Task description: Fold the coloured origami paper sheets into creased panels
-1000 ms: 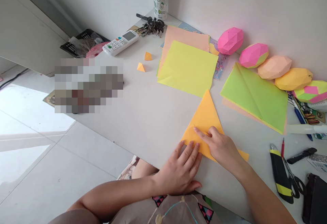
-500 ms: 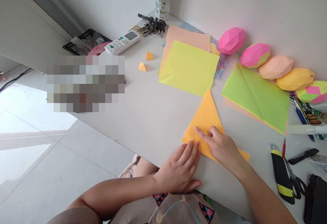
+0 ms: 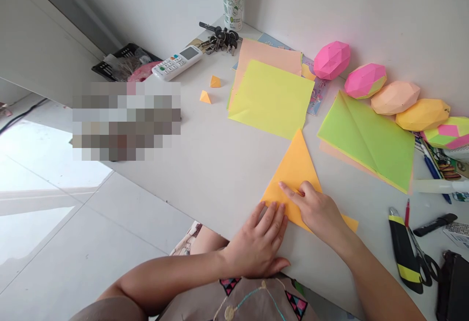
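Observation:
A folded sheet of orange paper [image 3: 297, 160] lies on the table in front of me, its point towards the back and a corner showing past my right wrist. My left hand [image 3: 258, 243] is open, palm down, with its fingertips along the near left edge of the paper. On the paper's face rests my right hand [image 3: 317, 211]. Its index finger is stretched out against the sheet, while the other fingers are bent under and partly hidden. Neither hand grips anything.
Yellow-green paper [image 3: 273, 98] lies behind, and a green stack [image 3: 370, 140] to the right. Faceted paper shapes [image 3: 395, 97] line the wall. Right of my arm are a utility knife [image 3: 405, 250] and scissors [image 3: 425, 262]. A remote [image 3: 178, 63] and keys [image 3: 222, 40] sit at the back left.
The fingers of my left hand have shifted very slightly at the paper's edge. My right hand and the orange paper stay in place.

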The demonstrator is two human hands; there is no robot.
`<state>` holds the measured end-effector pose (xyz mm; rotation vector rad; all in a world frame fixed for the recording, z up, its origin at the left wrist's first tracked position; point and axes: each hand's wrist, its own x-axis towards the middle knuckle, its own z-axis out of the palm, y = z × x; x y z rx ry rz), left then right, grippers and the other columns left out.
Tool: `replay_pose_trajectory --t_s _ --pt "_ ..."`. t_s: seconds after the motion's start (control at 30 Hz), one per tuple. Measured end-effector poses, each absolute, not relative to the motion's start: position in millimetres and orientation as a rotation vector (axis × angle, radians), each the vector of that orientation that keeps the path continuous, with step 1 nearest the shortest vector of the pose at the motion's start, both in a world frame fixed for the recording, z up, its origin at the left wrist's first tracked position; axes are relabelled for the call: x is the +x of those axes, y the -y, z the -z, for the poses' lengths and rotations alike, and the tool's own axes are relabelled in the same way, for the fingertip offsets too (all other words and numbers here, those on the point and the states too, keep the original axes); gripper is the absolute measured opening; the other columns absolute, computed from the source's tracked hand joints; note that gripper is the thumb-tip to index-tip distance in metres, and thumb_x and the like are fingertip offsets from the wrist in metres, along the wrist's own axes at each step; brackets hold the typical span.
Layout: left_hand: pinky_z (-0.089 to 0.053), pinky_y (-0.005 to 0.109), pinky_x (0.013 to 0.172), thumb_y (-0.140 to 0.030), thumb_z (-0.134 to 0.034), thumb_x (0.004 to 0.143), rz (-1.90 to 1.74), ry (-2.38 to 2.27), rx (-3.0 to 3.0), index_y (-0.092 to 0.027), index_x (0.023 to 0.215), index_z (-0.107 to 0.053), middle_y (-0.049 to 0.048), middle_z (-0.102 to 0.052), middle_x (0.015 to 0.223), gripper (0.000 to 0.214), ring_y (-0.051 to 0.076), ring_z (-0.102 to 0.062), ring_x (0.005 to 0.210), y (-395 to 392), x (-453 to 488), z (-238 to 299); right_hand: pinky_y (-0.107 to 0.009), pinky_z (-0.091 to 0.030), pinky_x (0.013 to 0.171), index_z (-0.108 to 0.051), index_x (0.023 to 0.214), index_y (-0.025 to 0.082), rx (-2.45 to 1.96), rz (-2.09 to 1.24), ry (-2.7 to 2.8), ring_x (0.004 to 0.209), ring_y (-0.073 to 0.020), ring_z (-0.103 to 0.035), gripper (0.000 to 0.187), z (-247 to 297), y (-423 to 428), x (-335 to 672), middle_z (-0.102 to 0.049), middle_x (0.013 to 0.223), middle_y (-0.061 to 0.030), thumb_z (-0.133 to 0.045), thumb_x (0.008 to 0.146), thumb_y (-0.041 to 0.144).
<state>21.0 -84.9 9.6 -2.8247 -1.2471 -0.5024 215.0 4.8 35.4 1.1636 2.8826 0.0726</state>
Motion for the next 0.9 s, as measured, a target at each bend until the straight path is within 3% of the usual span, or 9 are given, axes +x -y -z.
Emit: replay_pose_trajectory --t_s 0.9 --pt "-0.027 0.053 0.104 -0.062 -0.018 0.093 0.364 1.235 -2.827 -0.005 0.13 -0.053 0.0203 -0.049 0.138 0.076 0.035 -0.04 0.127 83.4 21.9 -14.4 -0.018 -0.024 0.043 -0.057 0.13 0.023 1.148 -0.115 -2.915 0.049 -0.0077 -0.033 0.056 -35.8 -4.7 213.1 -0.038 0.073 0.0004 -0.038 0.082 -0.001"
